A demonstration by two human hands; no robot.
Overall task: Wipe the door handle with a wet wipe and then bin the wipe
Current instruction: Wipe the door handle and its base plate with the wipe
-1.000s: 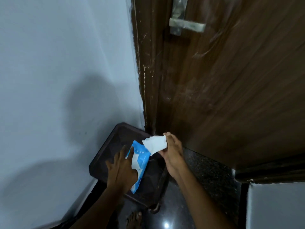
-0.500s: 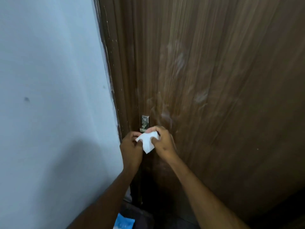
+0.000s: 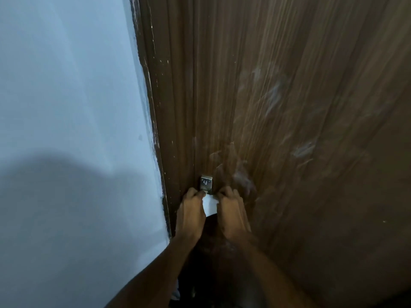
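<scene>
— Wipe [image 3: 210, 204]: where?
— Stretched between left hand [image 3: 191, 213] and right hand [image 3: 232, 213], both pinching it, just below metal handle plate [image 3: 206, 184] on brown door [image 3: 289, 130].
— Lever?
— Hidden, probably under wipe.

The door [image 3: 289, 130] is dark brown with a streaky vertical wood grain (smeared in places with pale whitish marks), the wall [image 3: 66, 107] pale blue-white, the handle plate [image 3: 206, 183] silvery metal, the wipe [image 3: 210, 204] plain white.

Home interior, likely: brown wood-grain door [image 3: 289, 130] with metal handle plate [image 3: 206, 182], painted pale wall [image 3: 66, 107] beside frame.
</scene>
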